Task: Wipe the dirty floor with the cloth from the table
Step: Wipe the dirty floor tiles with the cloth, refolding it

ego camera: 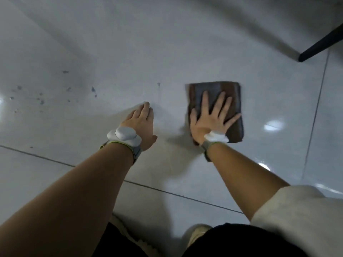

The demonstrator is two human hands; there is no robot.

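A folded brown and grey cloth [232,93] lies flat on the glossy white tiled floor [167,52]. My right hand [211,115] presses down on it with the fingers spread wide; its edges look blurred. My left hand [141,123] rests flat on the bare tile to the left of the cloth, fingers together, holding nothing. Dark grey dirt specks [40,97] dot the floor far to the left, with a few more specks [93,89] closer to my left hand.
A black furniture leg [319,45] stands on the floor at the upper right. Grout lines cross the tiles in front of my knees [241,242] and run along the right side. Both wrists carry white bands.
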